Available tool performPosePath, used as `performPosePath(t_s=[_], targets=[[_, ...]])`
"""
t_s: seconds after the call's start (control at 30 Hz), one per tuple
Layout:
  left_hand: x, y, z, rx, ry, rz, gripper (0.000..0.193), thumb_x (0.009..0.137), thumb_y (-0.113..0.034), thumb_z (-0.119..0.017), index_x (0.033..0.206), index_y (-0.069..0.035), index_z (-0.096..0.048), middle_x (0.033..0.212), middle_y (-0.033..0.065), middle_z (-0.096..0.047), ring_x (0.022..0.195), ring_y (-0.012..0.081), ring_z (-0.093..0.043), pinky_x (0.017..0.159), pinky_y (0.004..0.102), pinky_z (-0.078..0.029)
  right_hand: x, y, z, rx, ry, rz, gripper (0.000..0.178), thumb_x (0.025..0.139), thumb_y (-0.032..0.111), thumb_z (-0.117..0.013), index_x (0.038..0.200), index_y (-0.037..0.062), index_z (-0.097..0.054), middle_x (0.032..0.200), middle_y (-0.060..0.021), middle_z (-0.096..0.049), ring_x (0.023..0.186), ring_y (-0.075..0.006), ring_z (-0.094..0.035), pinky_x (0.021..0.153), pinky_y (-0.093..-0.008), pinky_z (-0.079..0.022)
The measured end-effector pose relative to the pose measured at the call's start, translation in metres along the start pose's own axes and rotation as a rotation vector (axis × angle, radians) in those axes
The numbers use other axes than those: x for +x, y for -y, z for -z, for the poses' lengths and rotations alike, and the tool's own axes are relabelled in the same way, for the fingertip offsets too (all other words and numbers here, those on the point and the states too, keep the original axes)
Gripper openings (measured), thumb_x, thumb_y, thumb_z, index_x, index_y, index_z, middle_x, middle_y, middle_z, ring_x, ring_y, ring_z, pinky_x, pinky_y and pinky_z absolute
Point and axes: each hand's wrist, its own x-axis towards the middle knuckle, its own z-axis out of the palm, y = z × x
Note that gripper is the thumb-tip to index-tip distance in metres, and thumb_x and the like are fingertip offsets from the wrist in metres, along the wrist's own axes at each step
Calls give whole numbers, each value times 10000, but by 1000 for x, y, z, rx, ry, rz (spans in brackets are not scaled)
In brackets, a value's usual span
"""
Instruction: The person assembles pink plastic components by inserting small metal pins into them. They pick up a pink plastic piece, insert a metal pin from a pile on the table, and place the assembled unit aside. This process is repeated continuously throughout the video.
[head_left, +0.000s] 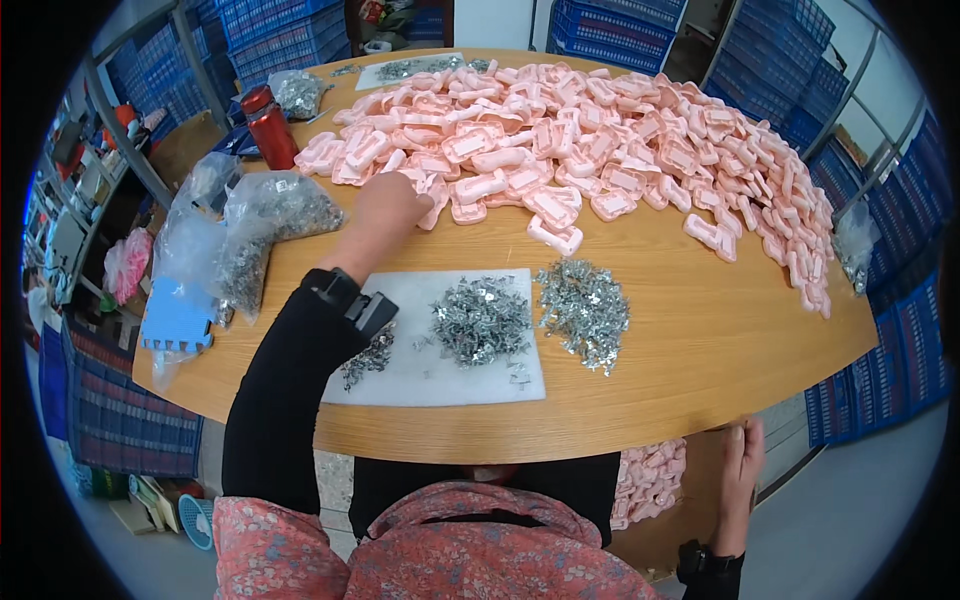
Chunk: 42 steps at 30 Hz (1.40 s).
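Note:
My left hand reaches across the table to the near left edge of a big heap of pink plastic casings. Its fingers are curled in among the casings, and the fingertips are hidden behind the hand. My right hand hangs beside the table's near right edge, fingers stretched out, holding nothing visible. Under my left forearm lies a white foam sheet with a heap of small shiny metal clips and a smaller, darker metal pile. Another clip heap rests on bare wood to its right.
Plastic bags of metal parts, a red bottle and a blue foam mat line the table's left side. Below the right edge, a cardboard box holds pink casings. Stacked blue crates surround the table.

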Motion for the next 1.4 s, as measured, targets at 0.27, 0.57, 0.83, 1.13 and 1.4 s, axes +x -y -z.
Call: performPosePath(t_s=[0.27, 0.57, 0.83, 1.13, 1.4], targets=[[-82, -8, 51, -706, 230, 16, 301, 903, -255, -669, 936, 39, -728, 743, 68, -702, 657, 107, -650, 622, 280, -514, 47, 90, -109, 353, 466, -125, 137, 984, 119, -601, 1079, 23, -618, 863, 10, -610, 666, -36, -496, 580, -191, -405], [-179, -35, 66, -1055, 425, -101, 250, 967, -188, -662, 1074, 36, -695, 848, 22, -696, 713, 68, -610, 652, 215, -505, 61, 168, -197, 584, 763, -251, 288, 969, 178, -648, 1177, -14, -595, 984, -31, -665, 805, -67, -602, 695, -212, -496], [-210, -68, 56, -685, -52, -474, 599, 839, -150, -754, 1360, 13, -506, 1193, 168, -616, 1056, 221, -617, 922, 347, -486, 42, 165, -216, 553, 740, -114, 267, 959, 166, -656, 1146, -15, -596, 889, -11, -648, 748, -62, -597, 661, -216, -497], [-217, -9, 25, -1207, 62, 24, 641, 888, -126, -589, 1473, 21, -372, 1087, 129, -607, 988, 233, -596, 896, 333, -467, 56, 129, -193, 211, 657, 17, 140, 922, 139, -679, 967, 9, -654, 772, 23, -597, 717, -53, -514, 649, -235, -444], [-249, 18, 16, -1894, 274, 342, 663, 1042, -450, -374, 1526, -5, -290, 906, 69, -621, 736, 151, -592, 665, 287, -475, 26, 149, -239, -68, 802, 362, 73, 849, 47, -680, 920, 37, -665, 841, -123, -663, 715, -281, -651, 649, -366, -520]])
